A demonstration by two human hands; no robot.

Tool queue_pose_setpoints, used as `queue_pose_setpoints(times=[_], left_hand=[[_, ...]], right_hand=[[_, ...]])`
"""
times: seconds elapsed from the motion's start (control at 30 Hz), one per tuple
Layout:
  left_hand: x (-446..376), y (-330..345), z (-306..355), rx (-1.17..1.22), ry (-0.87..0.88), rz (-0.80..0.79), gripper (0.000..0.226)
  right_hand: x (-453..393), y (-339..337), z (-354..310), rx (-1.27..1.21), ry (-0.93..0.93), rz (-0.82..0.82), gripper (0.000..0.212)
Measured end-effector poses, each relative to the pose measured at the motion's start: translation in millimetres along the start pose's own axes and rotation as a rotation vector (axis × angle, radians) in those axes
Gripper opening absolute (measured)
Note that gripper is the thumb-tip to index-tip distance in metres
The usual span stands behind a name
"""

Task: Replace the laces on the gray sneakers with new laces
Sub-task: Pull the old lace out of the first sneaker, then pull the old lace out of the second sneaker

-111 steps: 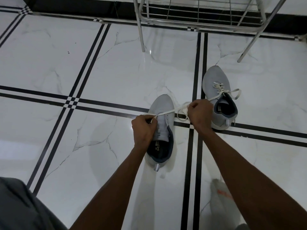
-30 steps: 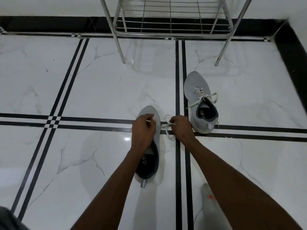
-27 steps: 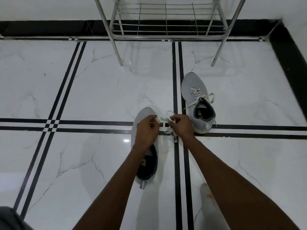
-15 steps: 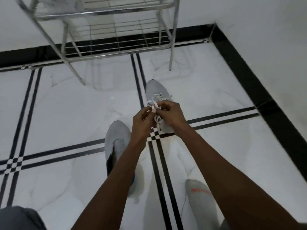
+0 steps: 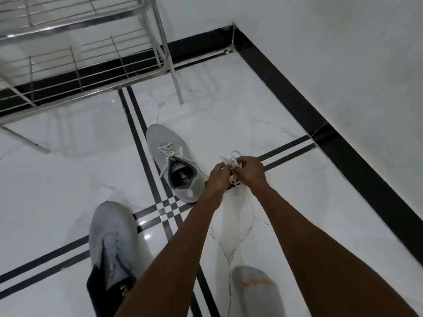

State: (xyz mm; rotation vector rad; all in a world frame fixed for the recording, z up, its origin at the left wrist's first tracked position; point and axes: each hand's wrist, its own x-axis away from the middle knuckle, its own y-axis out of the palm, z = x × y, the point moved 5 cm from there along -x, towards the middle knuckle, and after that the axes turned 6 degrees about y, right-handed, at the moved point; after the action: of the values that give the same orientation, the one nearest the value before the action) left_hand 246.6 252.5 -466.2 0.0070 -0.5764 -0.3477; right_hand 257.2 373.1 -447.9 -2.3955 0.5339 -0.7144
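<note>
No text can be read. The far sneaker (image 5: 176, 163) has a pale mark on its insole (image 5: 183, 178), the near sneaker (image 5: 113, 250) another by its heel, and the sock (image 5: 256, 291) orange lettering, all too blurred to make out.

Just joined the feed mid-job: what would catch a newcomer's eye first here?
Both hands, left hand and right hand, meet mid-frame, bunching a white lace above the floor. Left of them a gray sneaker is laced; the nearer sneaker, lower left, shows no lace. A metal rack stands top left.
</note>
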Motion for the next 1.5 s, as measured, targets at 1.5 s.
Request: queue_pose_setpoints(times=[1.5], left_hand=[[212.9, -390.1, -87.9, -0.092, -0.130, 0.870, 0.042]], right_hand=[[223.6, 283.9, -135.0, 0.002, -0.089, -0.797, 0.054]])
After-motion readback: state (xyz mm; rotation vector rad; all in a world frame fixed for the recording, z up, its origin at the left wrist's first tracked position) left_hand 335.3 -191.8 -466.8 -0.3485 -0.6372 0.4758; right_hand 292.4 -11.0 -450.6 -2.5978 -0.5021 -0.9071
